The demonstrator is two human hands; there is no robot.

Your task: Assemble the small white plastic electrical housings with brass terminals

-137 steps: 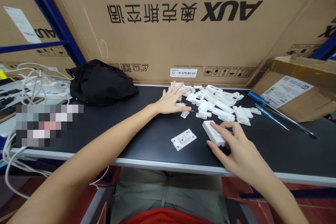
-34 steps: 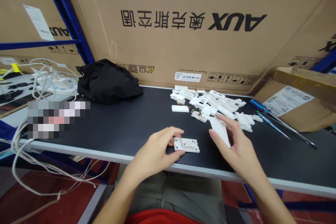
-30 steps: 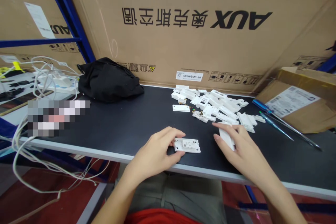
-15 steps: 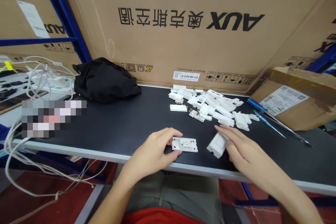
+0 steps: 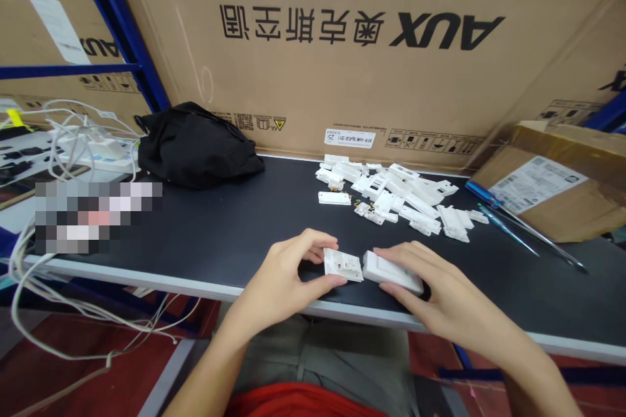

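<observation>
Between thumb and fingers, my left hand (image 5: 298, 270) grips a flat white plastic base plate (image 5: 343, 264) with small raised fittings on its upper face. My right hand (image 5: 420, 267) is closed around a white rectangular plastic cover (image 5: 388, 271), held by its long sides. The cover's left end is close beside the plate's right end, both low over the table's front part. Beyond the hands lies a heap of white plastic parts (image 5: 415, 199), with small brass-coloured bits among them. A single white strip (image 5: 334, 198) rests at the heap's left.
A screwdriver (image 5: 528, 225) and a blue-handled tool (image 5: 508, 228) lie right, by an opened cardboard box (image 5: 548, 176). A black cloth bag (image 5: 195, 146) sits back left. White cables (image 5: 73, 137) tangle at the left. A large carton (image 5: 313, 78) stands behind the black table (image 5: 220, 228).
My right hand has brought the cover leftward and turned it level, close to the base plate. My left hand has tilted the plate slightly. The view has shifted a little.
</observation>
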